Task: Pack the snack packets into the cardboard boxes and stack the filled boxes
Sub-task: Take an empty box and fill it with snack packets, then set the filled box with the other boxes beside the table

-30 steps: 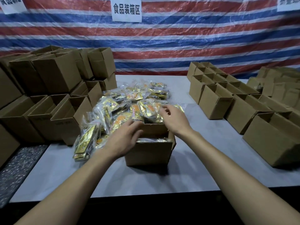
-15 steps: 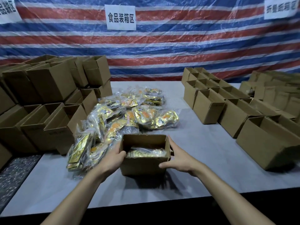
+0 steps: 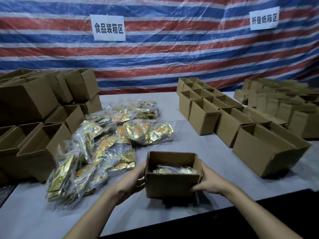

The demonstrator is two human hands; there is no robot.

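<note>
Small open-topped brown cardboard box [image 3: 173, 175], gold packets inside, near table edge; left hand [image 3: 131, 180] and right hand [image 3: 209, 181] clasp its sides; risk: thin walls buckle, box slips

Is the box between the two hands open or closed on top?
Open: the cardboard box has no flaps folded over; gold snack packets show inside.

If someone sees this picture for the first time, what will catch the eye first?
First, the red, white and blue striped tarp across the back. Then the shiny gold snack packets heaped left of centre on the table, and in front the open cardboard box gripped between the left hand and right hand, packets inside.
</note>
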